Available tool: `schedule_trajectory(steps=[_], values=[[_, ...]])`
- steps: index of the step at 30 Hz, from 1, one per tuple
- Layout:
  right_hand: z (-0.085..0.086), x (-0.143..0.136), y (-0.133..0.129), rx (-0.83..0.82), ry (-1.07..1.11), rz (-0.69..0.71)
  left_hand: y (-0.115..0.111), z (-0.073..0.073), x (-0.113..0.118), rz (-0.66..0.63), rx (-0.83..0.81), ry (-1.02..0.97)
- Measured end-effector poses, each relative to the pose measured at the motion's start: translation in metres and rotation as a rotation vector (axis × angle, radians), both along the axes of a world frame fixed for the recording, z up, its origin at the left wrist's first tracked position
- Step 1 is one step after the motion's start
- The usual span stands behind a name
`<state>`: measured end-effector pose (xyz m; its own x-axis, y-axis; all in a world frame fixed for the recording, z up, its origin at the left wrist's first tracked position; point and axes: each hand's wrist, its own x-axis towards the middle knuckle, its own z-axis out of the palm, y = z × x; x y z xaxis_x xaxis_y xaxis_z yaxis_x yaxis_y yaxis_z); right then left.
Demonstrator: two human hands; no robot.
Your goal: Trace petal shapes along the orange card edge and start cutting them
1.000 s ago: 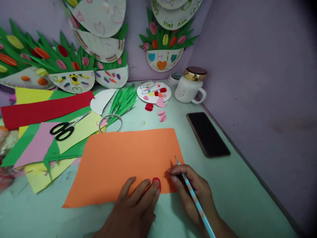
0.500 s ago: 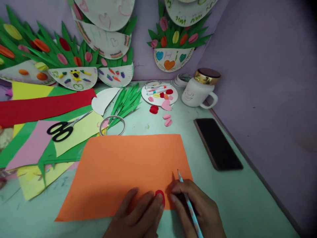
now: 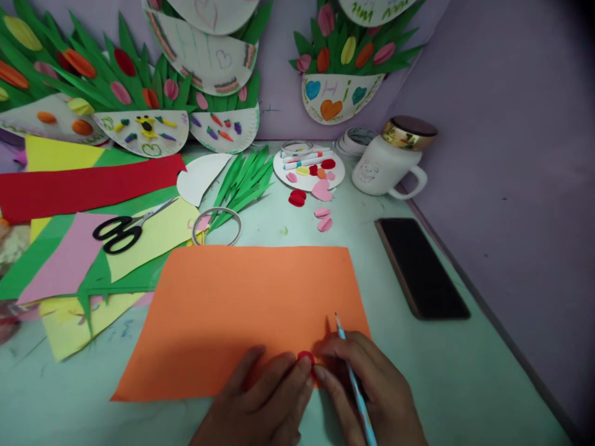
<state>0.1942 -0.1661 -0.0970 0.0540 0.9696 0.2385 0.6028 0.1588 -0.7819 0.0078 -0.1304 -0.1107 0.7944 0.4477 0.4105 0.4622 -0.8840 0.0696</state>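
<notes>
An orange paper sheet (image 3: pixel 260 297) lies on the table before me. Near its front edge, the fingers of my left hand (image 3: pixel 272 393) press a small red paper cutout (image 3: pixel 305 356) down onto it; most of the cutout is hidden under the fingertips. My right hand (image 3: pixel 372 384) is closed around a light blue pencil (image 3: pixel 355 384), which slants across it with the tip pointing up and away from me. The right thumb is at the cutout's right edge.
At left, scissors (image 3: pixel 123 235) rest on coloured paper strips. Behind the sheet are a tape ring (image 3: pixel 217 227), green paper leaves (image 3: pixel 244 183) and a plate (image 3: pixel 283 176) with markers and cutouts. A phone (image 3: pixel 421 269) and lidded mug (image 3: pixel 388 167) stand right. Paper-plate flower baskets (image 3: pixel 341 99) hang behind.
The right thumb has come in to the red cutout's edge. Less of the cutout shows under my left fingers. The camera view has shifted slightly, moving most things rightward and the background upward.
</notes>
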Motion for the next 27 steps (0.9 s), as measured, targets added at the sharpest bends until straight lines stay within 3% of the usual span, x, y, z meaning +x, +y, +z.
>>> schedule_trajectory(steps=[3, 9, 11, 14, 19, 27], values=[[0.001, 0.002, 0.001, 0.008, -0.060, 0.036, 0.003, 0.005, -0.001, -0.013, -0.104, 0.004], [0.004, 0.001, 0.004, 0.046, -0.092, 0.047, 0.014, 0.038, -0.011, -0.058, -0.337, -0.076], [0.004, -0.001, 0.004, 0.045, -0.083, 0.041, 0.012, 0.043, -0.013, -0.056, -0.373, -0.070], [0.004, -0.003, 0.003, 0.057, -0.095, 0.045, 0.005, 0.037, -0.012, -0.057, -0.376, -0.045], [0.005, -0.004, 0.003, 0.098, -0.118, 0.036, -0.005, 0.021, -0.008, -0.029, -0.205, 0.108], [0.006, -0.002, 0.006, 0.092, -0.095, 0.045, 0.000, 0.023, -0.009, -0.047, -0.112, 0.160]])
